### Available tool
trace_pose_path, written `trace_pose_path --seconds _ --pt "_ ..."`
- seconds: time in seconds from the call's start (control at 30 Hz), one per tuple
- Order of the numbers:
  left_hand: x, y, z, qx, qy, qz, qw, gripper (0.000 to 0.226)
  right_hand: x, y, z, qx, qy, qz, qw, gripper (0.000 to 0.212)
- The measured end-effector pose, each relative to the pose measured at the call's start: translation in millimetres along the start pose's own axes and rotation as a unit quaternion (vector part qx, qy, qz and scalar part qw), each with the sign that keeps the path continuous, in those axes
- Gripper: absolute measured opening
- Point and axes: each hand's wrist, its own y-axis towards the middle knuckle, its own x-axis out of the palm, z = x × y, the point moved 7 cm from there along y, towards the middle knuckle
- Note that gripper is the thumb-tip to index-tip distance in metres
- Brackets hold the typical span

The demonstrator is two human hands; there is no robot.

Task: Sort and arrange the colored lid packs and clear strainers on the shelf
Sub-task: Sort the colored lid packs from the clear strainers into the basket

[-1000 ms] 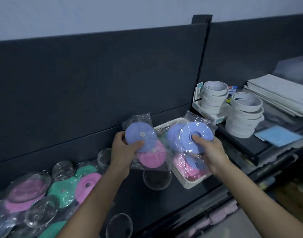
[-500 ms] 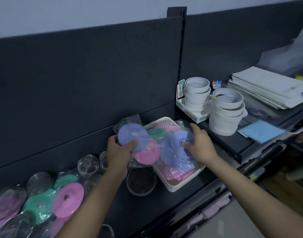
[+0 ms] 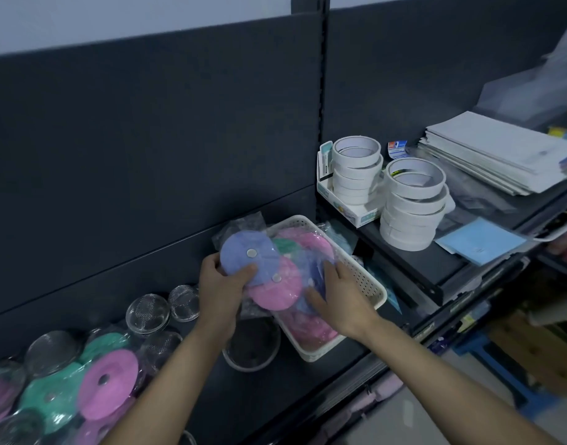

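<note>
My left hand [image 3: 219,285] grips a clear-wrapped lid pack [image 3: 259,274] with a blue disc above a pink one, held just left of a white perforated basket [image 3: 367,284]. My right hand [image 3: 338,295] presses a second blue lid pack [image 3: 315,271] down into the basket, fingers spread over it, on top of pink and green packs. More pink and green lid packs [image 3: 107,383] lie in a heap on the shelf at lower left. Clear mesh strainers [image 3: 147,313] sit among and behind them, and one strainer [image 3: 251,348] lies under my left forearm.
A raised black shelf [image 3: 413,268] to the right carries two stacks of white tape rolls [image 3: 413,203], a blue packet [image 3: 481,240] and a pile of white paper [image 3: 500,155]. A dark back panel runs behind everything. The floor and blue items show at lower right.
My right hand has lowered its blue lid pack from mid-air into the white basket. My left hand has kept its pack and moved slightly toward the basket.
</note>
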Motion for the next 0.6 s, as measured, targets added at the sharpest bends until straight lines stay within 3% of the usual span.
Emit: trace_pose_path --seconds 0.1,0.23,0.27,0.37,0.4,0.47,0.6 --pt "2 0 -2 -0.002 -0.019 -0.001 1.000 0.042 -5 3 5 0.013 0.030 -0.021 0.999 0.027" --pt "-5 4 6 0.021 -0.036 0.033 0.999 0.042 -17 -3 4 0.028 0.047 0.006 0.998 0.034" --pt "-9 7 9 0.028 -0.043 0.050 0.997 0.043 -17 -6 -3 0.025 0.032 0.004 0.999 0.041" --pt "-19 13 13 0.042 -0.055 0.081 0.994 0.047 -4 -12 -21 0.045 -0.049 -0.036 0.997 0.096" --pt "-21 15 13 0.040 -0.058 0.083 0.994 0.048 0 -10 -25 0.056 -0.076 -0.038 0.995 0.104" --pt "-22 17 7 0.024 -0.059 0.078 0.995 0.048 9 -3 -28 0.080 -0.099 -0.037 0.991 0.104" --pt "-20 21 -4 0.004 -0.054 0.061 0.997 0.047 9 5 -18 0.106 -0.090 -0.056 0.989 0.085"
